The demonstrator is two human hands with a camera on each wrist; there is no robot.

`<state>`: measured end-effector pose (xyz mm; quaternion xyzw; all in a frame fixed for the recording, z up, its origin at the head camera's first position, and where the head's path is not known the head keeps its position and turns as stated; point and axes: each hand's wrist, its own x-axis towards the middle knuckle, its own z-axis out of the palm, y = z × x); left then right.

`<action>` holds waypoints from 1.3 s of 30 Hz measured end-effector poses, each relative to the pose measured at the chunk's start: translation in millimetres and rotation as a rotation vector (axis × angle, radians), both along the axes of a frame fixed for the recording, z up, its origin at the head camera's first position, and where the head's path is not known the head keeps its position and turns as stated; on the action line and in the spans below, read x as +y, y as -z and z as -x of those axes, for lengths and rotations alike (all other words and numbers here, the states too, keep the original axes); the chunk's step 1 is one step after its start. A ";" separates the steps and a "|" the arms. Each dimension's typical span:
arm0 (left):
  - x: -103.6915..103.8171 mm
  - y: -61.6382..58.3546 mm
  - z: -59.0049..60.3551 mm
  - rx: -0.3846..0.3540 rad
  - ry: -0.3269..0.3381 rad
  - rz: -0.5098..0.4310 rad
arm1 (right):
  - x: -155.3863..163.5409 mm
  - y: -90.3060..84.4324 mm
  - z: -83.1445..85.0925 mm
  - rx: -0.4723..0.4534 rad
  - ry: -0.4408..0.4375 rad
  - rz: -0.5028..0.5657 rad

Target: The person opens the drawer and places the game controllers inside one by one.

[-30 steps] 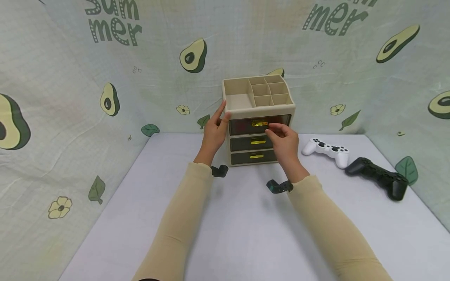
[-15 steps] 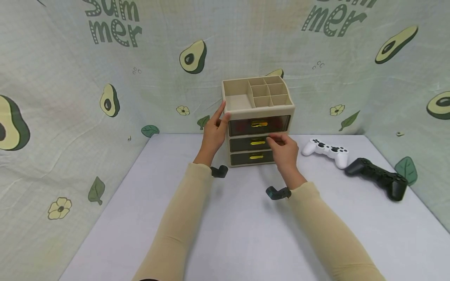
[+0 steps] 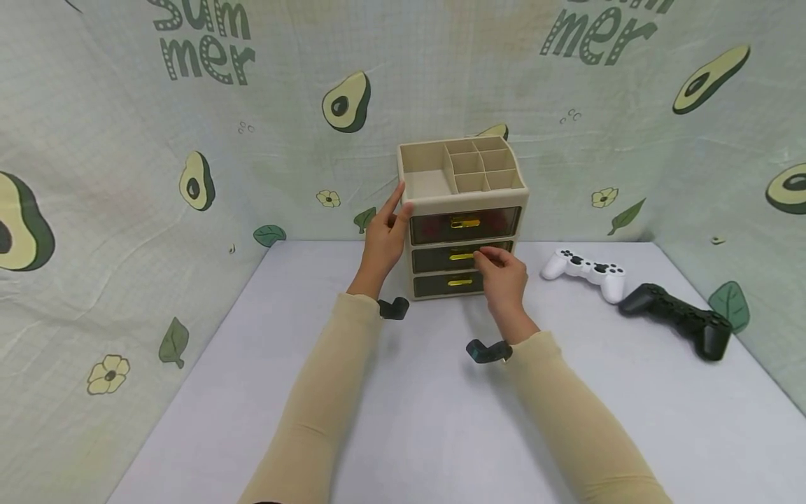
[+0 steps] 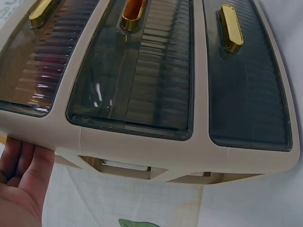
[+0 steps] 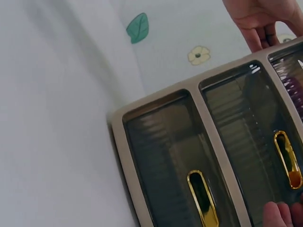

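A beige desk organiser (image 3: 462,183) with three dark drawers and an open compartment tray on top stands at the back of the table. My left hand (image 3: 384,234) lies flat against its left side, thumb on the front corner; the palm (image 4: 21,184) shows in the left wrist view. My right hand (image 3: 502,274) reaches the middle drawer, and its fingertips (image 5: 283,215) pinch at the gold handle (image 3: 462,256) (image 5: 288,158). All three drawers look closed. The top drawer (image 4: 38,56) shows something reddish inside.
A white game controller (image 3: 585,269) and a black one (image 3: 676,318) lie on the table to the right of the organiser. The white table (image 3: 403,420) is walled by an avocado-print cloth (image 3: 126,210) behind and on both sides.
My right hand has dropped from the top drawer's handle to the middle drawer's handle. The left hand and the organiser have stayed put.
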<state>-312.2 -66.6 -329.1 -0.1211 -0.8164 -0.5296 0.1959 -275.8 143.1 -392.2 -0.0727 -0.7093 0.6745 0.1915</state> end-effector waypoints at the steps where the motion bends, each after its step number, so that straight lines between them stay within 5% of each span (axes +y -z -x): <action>1: 0.2 -0.1 -0.6 0.002 0.001 -0.002 | -0.8 0.3 -0.3 -0.003 -0.007 0.031; 14: 0.8 1.0 -0.7 -0.007 -0.003 -0.014 | -15.1 -3.5 1.5 -0.004 -0.023 0.282; 39: 0.8 -1.9 -2.0 -0.004 -0.001 -0.013 | -21.9 -9.1 4.4 -0.031 -0.004 0.332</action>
